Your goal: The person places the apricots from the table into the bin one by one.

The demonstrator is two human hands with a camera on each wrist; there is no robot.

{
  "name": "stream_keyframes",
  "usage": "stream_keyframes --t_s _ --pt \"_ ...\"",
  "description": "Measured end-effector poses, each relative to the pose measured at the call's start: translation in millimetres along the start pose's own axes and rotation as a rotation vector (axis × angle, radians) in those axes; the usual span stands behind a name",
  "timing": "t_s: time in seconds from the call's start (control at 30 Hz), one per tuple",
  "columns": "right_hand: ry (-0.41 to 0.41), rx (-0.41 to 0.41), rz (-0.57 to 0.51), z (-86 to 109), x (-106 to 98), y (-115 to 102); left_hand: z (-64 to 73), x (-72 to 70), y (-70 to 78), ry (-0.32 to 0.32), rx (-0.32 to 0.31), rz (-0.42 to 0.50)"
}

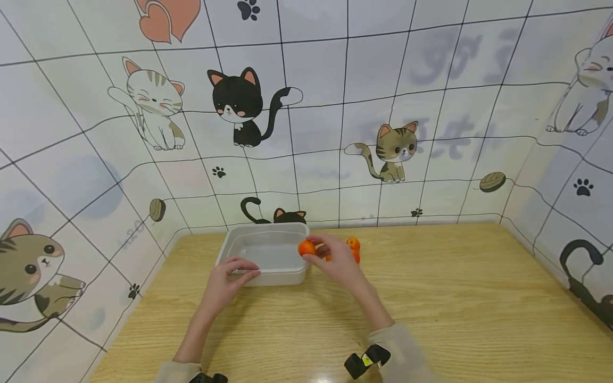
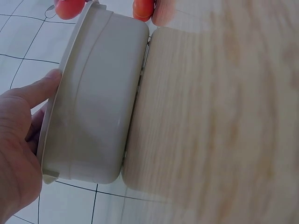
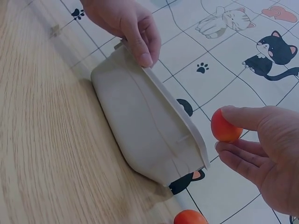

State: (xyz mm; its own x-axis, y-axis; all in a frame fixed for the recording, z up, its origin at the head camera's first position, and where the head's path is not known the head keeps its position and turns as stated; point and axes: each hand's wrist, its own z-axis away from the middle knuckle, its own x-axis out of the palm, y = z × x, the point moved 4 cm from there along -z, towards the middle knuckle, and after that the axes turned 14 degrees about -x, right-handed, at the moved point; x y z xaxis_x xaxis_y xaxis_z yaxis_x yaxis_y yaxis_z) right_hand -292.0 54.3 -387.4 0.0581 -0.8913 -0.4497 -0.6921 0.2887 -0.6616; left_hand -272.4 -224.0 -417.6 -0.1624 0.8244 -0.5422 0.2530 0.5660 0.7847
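A pale, rounded rectangular plastic container (image 1: 282, 278) stands on the wooden table, its inside visible in the head view. My left hand (image 1: 227, 282) grips its near rim, with the thumb on the outer side; in the left wrist view the other fingers are partly hidden behind the rim. My right hand (image 1: 341, 263) pinches a small round orange fruit, like a tangerine (image 1: 306, 248), between thumb and fingertips. It is held at the container's right rim, above the table. Several similar fruits (image 1: 353, 243) lie behind the right hand, which partly hides them.
The wooden table (image 1: 445, 298) reaches back to a wall (image 1: 316, 133) covered with cat-patterned, grid-lined sheeting. Similar walls rise at the left and right sides. A black wrist device (image 1: 367, 360) is strapped over the right sleeve.
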Motion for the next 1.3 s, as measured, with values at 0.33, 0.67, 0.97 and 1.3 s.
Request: stream_keyframes --t_s 0.33,0.67,0.97,1.3 --pt "-0.004 0.065 -0.021 -2.8 13.9 -0.6 1.8 0.0 0.0 0.008 0.002 0.001" --pt "-0.016 0.053 -0.020 -1.0 19.1 0.7 2.0 0.2 -0.4 0.018 0.011 0.000" --pt "-0.019 0.052 -0.027 -0.5 17.7 0.4 2.6 0.5 0.5 0.017 -0.007 -0.007" --pt "-0.026 -0.024 0.003 2.4 7.9 1.1 1.4 1.3 1.2 0.017 0.037 0.011"
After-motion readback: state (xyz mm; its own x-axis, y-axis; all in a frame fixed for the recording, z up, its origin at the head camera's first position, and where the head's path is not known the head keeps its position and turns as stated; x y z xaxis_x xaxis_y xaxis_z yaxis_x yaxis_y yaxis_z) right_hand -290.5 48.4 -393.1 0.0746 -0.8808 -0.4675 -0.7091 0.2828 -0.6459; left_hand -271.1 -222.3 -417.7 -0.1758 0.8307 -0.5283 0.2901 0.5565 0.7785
